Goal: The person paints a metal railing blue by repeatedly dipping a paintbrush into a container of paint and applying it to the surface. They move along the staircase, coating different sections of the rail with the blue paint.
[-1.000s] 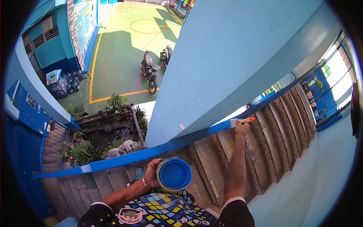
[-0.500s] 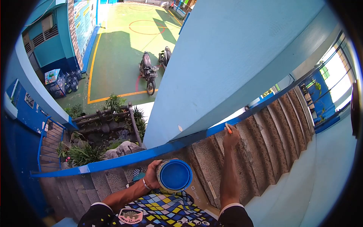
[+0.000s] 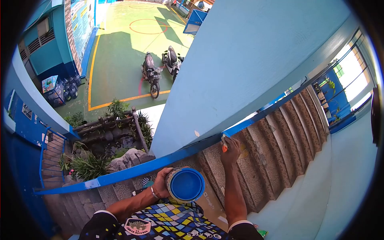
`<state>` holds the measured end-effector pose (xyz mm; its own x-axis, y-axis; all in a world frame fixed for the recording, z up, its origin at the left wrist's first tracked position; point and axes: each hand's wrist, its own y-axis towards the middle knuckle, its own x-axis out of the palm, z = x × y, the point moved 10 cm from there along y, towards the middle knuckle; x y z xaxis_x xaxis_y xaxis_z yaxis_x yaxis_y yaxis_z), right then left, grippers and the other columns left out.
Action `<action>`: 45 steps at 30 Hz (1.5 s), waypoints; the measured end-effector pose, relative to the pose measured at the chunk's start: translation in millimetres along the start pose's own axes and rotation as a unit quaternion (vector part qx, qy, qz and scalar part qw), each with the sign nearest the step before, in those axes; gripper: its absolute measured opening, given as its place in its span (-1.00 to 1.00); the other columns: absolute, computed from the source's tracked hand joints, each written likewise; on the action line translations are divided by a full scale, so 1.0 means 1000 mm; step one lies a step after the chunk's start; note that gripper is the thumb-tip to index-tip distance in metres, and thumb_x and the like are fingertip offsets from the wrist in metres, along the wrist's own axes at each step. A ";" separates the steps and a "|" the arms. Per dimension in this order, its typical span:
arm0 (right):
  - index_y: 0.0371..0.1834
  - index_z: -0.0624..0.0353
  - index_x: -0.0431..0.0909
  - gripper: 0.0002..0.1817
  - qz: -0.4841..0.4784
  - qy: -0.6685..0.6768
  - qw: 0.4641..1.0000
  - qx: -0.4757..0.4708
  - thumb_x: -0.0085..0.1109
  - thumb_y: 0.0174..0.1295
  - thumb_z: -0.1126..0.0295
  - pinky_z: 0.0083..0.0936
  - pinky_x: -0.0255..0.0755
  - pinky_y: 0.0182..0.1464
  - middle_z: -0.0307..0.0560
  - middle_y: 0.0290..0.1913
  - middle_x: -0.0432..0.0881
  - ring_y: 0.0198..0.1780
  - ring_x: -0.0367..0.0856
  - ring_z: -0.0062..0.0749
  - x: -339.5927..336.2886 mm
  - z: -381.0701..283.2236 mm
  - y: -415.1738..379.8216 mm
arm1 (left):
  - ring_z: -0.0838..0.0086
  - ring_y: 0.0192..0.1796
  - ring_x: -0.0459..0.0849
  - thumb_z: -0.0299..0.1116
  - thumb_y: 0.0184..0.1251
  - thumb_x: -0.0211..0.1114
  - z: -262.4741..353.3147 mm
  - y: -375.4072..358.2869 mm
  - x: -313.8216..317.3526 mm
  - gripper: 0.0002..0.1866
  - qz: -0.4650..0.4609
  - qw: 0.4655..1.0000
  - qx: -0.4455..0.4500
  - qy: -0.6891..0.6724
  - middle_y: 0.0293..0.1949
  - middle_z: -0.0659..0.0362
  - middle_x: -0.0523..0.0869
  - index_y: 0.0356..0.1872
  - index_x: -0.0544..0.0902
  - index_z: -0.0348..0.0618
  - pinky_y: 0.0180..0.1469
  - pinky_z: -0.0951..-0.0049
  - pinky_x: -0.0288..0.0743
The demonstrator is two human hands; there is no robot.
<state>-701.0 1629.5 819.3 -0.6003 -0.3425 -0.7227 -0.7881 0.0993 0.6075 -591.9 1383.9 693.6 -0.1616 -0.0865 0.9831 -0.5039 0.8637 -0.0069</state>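
Note:
My left hand point(image 3: 162, 183) is wrapped round the side of a can of blue paint point(image 3: 187, 184), held in front of my chest with its open top facing up. In my right hand point(image 3: 231, 151) is a paintbrush point(image 3: 224, 145) with an orange handle; its bristle end is at the blue handrail point(image 3: 160, 163). The fingers are closed on the brush and hide part of it. Where the brush is, the rail looks dark blue and glossy, beside the light blue pillar point(image 3: 224, 80).
Patterned stairs point(image 3: 276, 148) climb to the right behind the rail. Below left lies a rocky pond point(image 3: 116, 140) with plants. Two parked motorbikes point(image 3: 152, 76) stand on the green court point(image 3: 116, 68). A cardboard piece point(image 3: 210, 204) is below the can.
My right hand has moved left and slightly down along the rail with the paintbrush. The view has shifted a little; the can stays nearly in the same place in my left hand.

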 end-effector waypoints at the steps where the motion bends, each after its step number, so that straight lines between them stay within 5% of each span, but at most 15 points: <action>1: 0.02 0.19 0.79 -0.68 0.000 -0.001 1.000 0.001 0.45 0.17 0.56 -0.15 0.59 0.26 0.01 0.10 0.83 0.19 0.72 -0.01 0.000 -0.003 -0.001 | 0.03 0.39 0.66 0.07 0.48 0.19 0.001 -0.002 0.001 -0.23 0.005 1.000 0.000 0.005 0.42 -0.10 0.64 0.58 0.42 -0.22 0.49 -0.16 0.46; 27: -0.05 0.20 0.81 -0.75 -0.011 0.011 1.000 -0.025 0.53 0.19 0.48 -0.16 0.66 0.16 0.03 0.00 0.86 0.09 0.78 0.01 -0.003 -0.099 -0.019 | 0.03 0.39 0.66 0.08 0.49 0.19 0.009 -0.044 0.006 -0.26 -0.010 1.000 -0.022 -0.010 0.42 -0.08 0.64 0.55 0.45 -0.17 0.48 -0.18 0.47; 33: -0.03 0.22 0.83 -0.76 -0.054 0.080 0.993 0.065 0.52 0.23 0.49 -0.31 0.67 0.09 0.02 -0.09 0.86 -0.01 0.82 -0.18 -0.010 -0.096 -0.022 | 0.02 0.40 0.65 0.08 0.50 0.18 0.012 -0.048 0.003 -0.25 -0.002 1.000 -0.016 -0.006 0.43 -0.10 0.63 0.56 0.43 -0.19 0.49 -0.17 0.47; 37: -0.04 0.40 0.77 -0.76 0.016 0.240 0.931 0.275 0.47 0.33 0.47 -0.51 0.59 -0.10 -0.06 -0.15 0.82 -0.16 0.76 -0.50 -0.025 -0.045 -0.019 | 0.03 0.40 0.66 0.07 0.50 0.17 0.013 -0.050 0.007 -0.24 -0.008 1.000 -0.013 0.003 0.43 -0.11 0.63 0.57 0.41 -0.22 0.48 -0.16 0.48; 41: 0.01 0.39 0.75 -0.70 -0.004 0.279 0.884 0.375 0.44 0.35 0.37 -0.48 0.60 -0.14 -0.05 -0.16 0.80 -0.23 0.73 -0.47 -0.003 0.003 -0.005 | 0.03 0.38 0.67 0.06 0.50 0.18 0.013 -0.050 0.004 -0.23 -0.008 1.000 -0.016 0.009 0.42 -0.12 0.63 0.57 0.41 -0.23 0.47 -0.15 0.49; 45: 0.00 0.41 0.75 -0.67 0.020 0.263 0.898 0.352 0.47 0.29 0.37 -0.40 0.66 -0.11 0.00 -0.15 0.81 -0.21 0.76 -0.39 0.020 0.054 0.003 | 0.03 0.37 0.67 0.06 0.49 0.19 0.011 -0.052 -0.001 -0.24 -0.004 1.000 -0.016 -0.003 0.41 -0.12 0.64 0.56 0.41 -0.24 0.47 -0.15 0.49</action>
<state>-722.7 1673.4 788.5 -0.6291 -0.7008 -0.3362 -0.7690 0.6243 0.1375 -574.6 1333.5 691.2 -0.1629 -0.0958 0.9820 -0.4771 0.8788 0.0066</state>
